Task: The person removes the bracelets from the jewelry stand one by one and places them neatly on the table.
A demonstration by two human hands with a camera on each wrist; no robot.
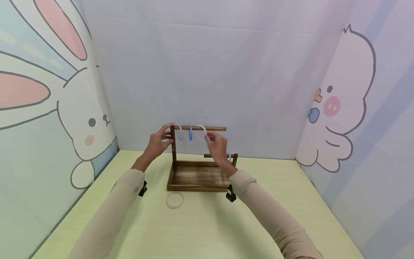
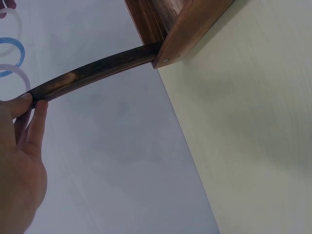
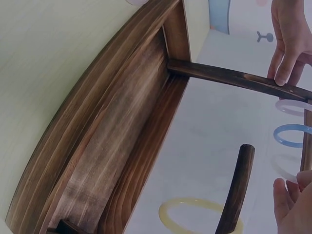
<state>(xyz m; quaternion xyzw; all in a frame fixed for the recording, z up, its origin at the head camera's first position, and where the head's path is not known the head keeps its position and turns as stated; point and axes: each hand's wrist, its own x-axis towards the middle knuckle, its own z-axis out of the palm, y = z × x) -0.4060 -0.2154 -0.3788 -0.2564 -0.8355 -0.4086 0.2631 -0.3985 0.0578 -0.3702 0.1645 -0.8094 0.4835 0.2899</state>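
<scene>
Head view: on the pale table [image 1: 291, 180], the beige-sleeved arms [image 1: 111, 212] stretch forward and angle inward toward a wooden stand [image 1: 197, 187]. The left hand [image 1: 158, 144] is raised at its tall post [image 1: 174, 151], thumb and fingers pinching the top end. The right hand [image 1: 218, 145], lifted under the upper bar [image 1: 216, 128], pinches a white ring [image 1: 203, 128] by its right edge; that ring seems looped around the bar. Between the hands, a blue ring [image 1: 190, 133] and a lilac ring [image 1: 180, 133] hang there. A yellow ring [image 3: 190, 200] encircles the lower bar [image 3: 239, 185]. One whitish ring [image 1: 174, 207] lies flat, just before the stand.
</scene>
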